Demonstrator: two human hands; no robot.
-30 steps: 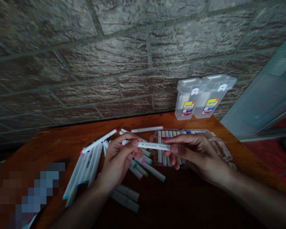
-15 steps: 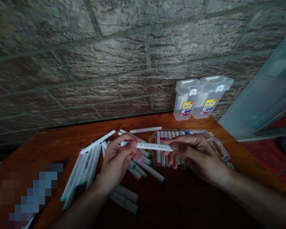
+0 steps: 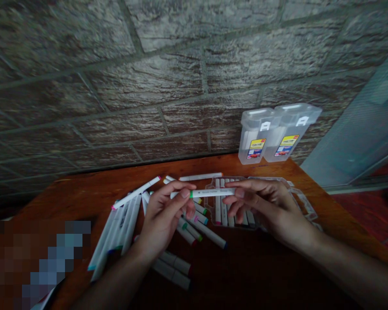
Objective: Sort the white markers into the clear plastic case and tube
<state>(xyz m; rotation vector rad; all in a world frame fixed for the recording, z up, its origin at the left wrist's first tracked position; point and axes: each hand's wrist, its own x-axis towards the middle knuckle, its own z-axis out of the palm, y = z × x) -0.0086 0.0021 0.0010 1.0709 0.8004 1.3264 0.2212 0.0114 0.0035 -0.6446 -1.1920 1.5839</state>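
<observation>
Both my hands hold one white marker (image 3: 210, 192) level above a wooden table (image 3: 245, 267). My left hand (image 3: 164, 215) pinches its left end, where a green band shows by the fingertips. My right hand (image 3: 261, 206) pinches the right end between thumb and fingers. Beneath my right hand lies a clear plastic marker case (image 3: 297, 200) with several white markers lined up inside. A loose pile of white markers (image 3: 123, 219) with coloured caps is spread under and left of my left hand.
Two translucent plastic boxes (image 3: 271, 133) with yellow labels stand at the table's back right, against a grey stone wall (image 3: 148, 77). A pane of glass (image 3: 365, 125) rises at the right. A blurred patch covers the lower left corner.
The marker has risen slightly and turned in my fingers, so a green band now shows at its left end. Both hands stay in nearly the same place.
</observation>
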